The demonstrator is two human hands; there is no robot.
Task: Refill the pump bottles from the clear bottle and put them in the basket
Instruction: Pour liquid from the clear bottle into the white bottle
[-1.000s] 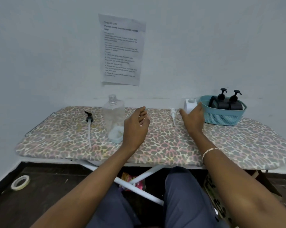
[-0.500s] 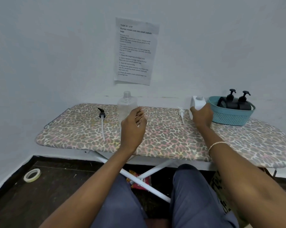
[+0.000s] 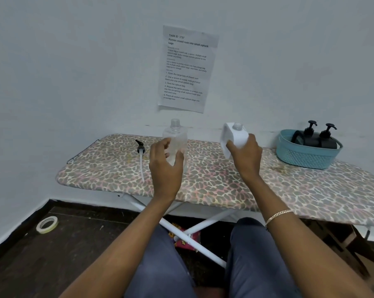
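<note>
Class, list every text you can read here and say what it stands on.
Paper sheet on the wall:
"TASK ID 3797"
"Portion mixed nuts into small ziplock bags"
"1. Open the large bag of mixed nuts"
"3. Seal the ziplock bag"
"5. Place all sealed small ziplock bags into a storage box"
Steps 2 and 4 and the small paragraphs: too blurred to quote surely.
Nothing else bears readable text.

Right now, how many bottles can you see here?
4. The clear bottle stands by the left hand; the right hand holds the white bottle; two black pump bottles sit in the basket, which may hide more.
</note>
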